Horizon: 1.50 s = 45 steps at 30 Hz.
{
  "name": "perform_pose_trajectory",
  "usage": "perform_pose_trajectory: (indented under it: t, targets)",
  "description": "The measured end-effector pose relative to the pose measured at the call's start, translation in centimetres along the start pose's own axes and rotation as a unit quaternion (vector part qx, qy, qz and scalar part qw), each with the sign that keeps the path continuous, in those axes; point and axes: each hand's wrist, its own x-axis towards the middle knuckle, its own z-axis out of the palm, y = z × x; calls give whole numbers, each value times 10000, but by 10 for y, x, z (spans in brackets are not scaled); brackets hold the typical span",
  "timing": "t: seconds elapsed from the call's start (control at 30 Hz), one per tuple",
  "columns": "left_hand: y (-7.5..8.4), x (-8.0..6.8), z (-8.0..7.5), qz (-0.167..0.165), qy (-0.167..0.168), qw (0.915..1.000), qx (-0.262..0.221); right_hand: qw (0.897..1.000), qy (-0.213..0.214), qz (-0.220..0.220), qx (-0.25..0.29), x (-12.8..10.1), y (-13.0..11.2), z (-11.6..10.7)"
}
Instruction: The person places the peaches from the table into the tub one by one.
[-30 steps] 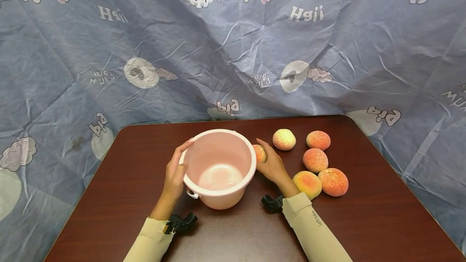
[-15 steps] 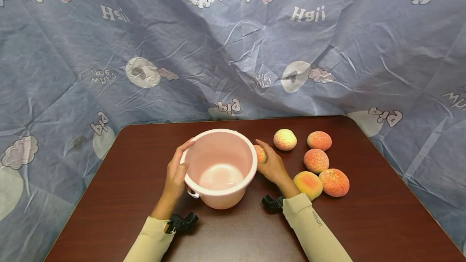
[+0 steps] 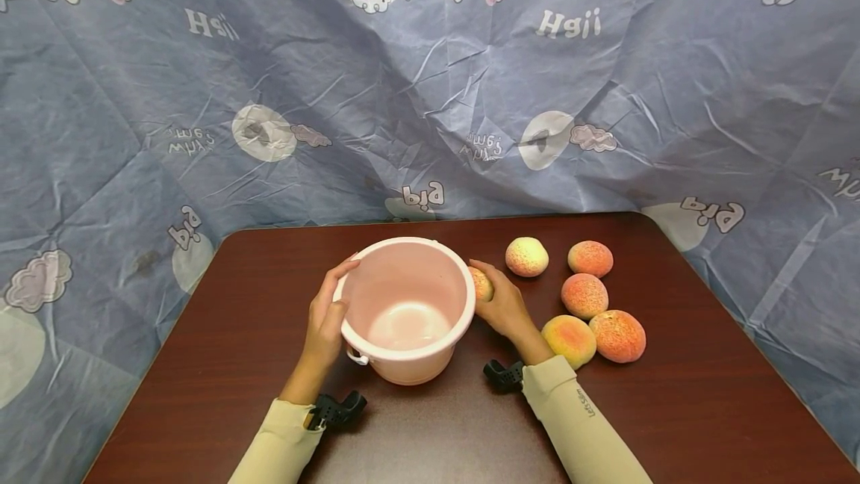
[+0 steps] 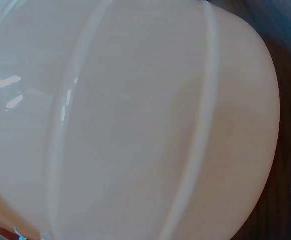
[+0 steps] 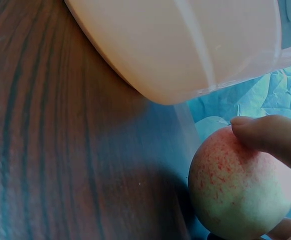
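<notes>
A pale pink bucket (image 3: 406, 320) stands in the middle of the table, with nothing inside it. My left hand (image 3: 327, 320) grips its left rim, thumb and fingers on the edge; in the left wrist view the ribbed bucket wall (image 4: 135, 120) fills most of the picture. Just beyond the right rim, my right hand (image 3: 500, 303) holds a peach (image 3: 480, 284). The right wrist view shows the thumb (image 5: 270, 137) over the red-speckled peach (image 5: 240, 185), beside the bucket's wall (image 5: 185, 45).
Several peaches lie to the right: a pale one (image 3: 527, 257) at the back, a yellow-orange one (image 3: 569, 341) near the right wrist, and redder ones (image 3: 584, 296) further right. The brown table (image 3: 269, 275) ends at a blue patterned cloth (image 3: 403, 95).
The view shifts very slightly. Both hands, the bucket and the held peach stay practically where they were.
</notes>
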Motion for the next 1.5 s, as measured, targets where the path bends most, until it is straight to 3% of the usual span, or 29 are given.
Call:
perform_pose_trajectory:
  t: [0.73,1.5]
  targets:
    - [-1,1,0,-57,-12,9999,-97,9997,230,29,-32,0,-2,0]
    - [0,0,1,-39,3,9999,-154,9986,353,-179,339,-1,-21,-19]
